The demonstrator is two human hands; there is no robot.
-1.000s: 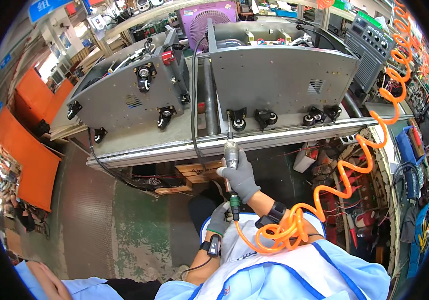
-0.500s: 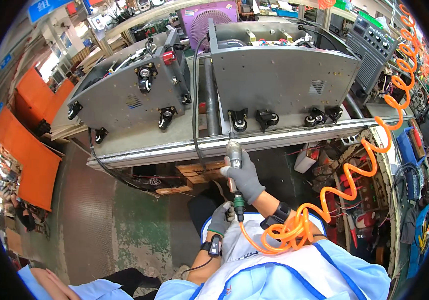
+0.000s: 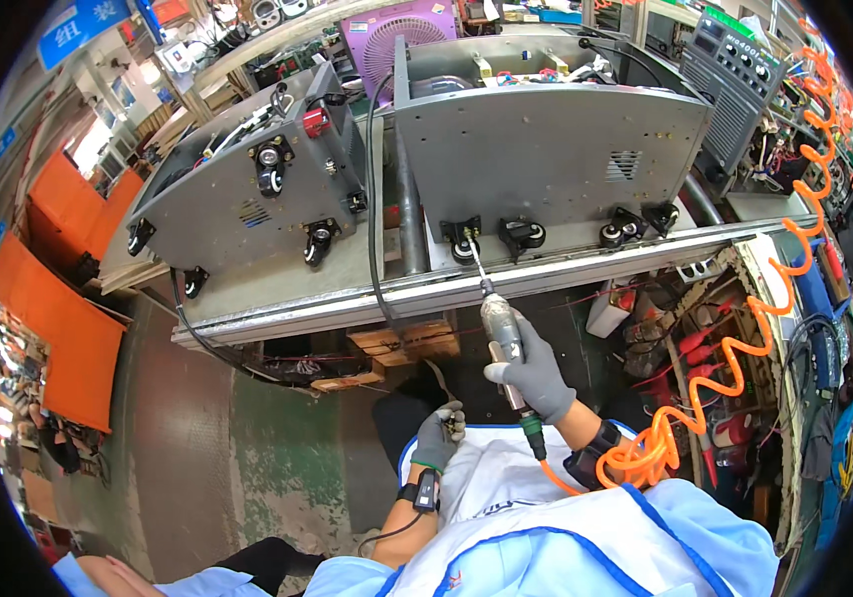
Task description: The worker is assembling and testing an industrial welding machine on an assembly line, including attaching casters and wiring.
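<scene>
My gloved right hand (image 3: 538, 373) is wrapped around an air screwdriver (image 3: 502, 323), held at a tilt with its green-fitted end toward me. Its long thin bit reaches up to the leftmost black caster (image 3: 462, 239) along the lower edge of the right grey metal cabinet (image 3: 546, 149); the tip appears to meet the caster's mounting plate. Close to my lap, my gloved left hand (image 3: 439, 435) has its fingers curled in, with small bits showing at the fingertips that are too small to name. An orange coiled air hose (image 3: 715, 398) runs from the screwdriver off to the right.
A second grey cabinet (image 3: 232, 214) with casters stands at left on the workbench (image 3: 287, 298). A black cable (image 3: 374, 199) hangs between the cabinets. Behind are a purple fan (image 3: 401, 50) and a control unit (image 3: 735, 80). Another person's arm (image 3: 113, 575) shows at lower left.
The screwdriver's bit has come up from below the bench edge to the leftmost caster, with my right hand shifting right and slightly nearer. My left hand stays near my lap.
</scene>
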